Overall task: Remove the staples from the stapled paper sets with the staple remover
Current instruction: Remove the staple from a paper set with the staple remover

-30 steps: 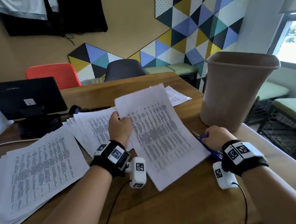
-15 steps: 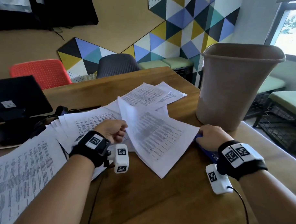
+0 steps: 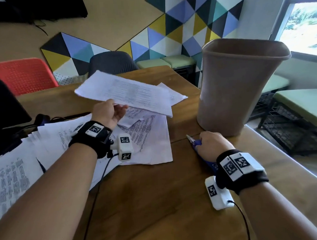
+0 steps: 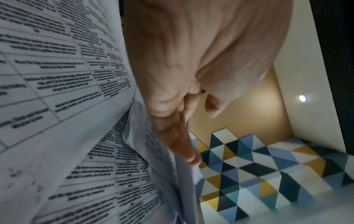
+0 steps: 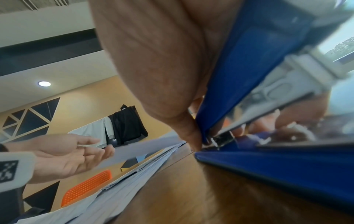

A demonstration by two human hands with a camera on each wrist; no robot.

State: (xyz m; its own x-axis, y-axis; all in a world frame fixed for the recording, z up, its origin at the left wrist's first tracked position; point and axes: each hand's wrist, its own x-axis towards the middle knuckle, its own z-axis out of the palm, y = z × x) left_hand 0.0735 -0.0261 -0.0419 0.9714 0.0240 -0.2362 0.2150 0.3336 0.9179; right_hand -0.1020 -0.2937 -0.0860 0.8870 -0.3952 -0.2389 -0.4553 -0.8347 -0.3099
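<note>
My left hand (image 3: 110, 112) pinches the near edge of a printed paper set (image 3: 128, 93) between thumb and fingers and holds it in the air, nearly flat, above the middle of the wooden table (image 3: 157, 200). The left wrist view shows my fingers (image 4: 172, 136) lying along the sheets (image 4: 57, 91). The right wrist view shows the same pinch of my left hand (image 5: 72, 153). My right hand (image 3: 211, 145) grips the blue staple remover (image 3: 196, 142) low on the table in front of the bin. Its blue handles (image 5: 249, 75) and metal tip (image 5: 222, 138) show beside my thumb.
A tall brown waste bin (image 3: 242, 84) stands on the table's right side, just beyond my right hand. Loose sheets (image 3: 151, 138) lie under the lifted set, and a fanned pile (image 3: 21, 169) covers the left. A black screen (image 3: 2, 107) stands far left.
My left hand has raised the paper set off the table and swung it up and away toward the far side. My right hand has stayed on the staple remover.
</note>
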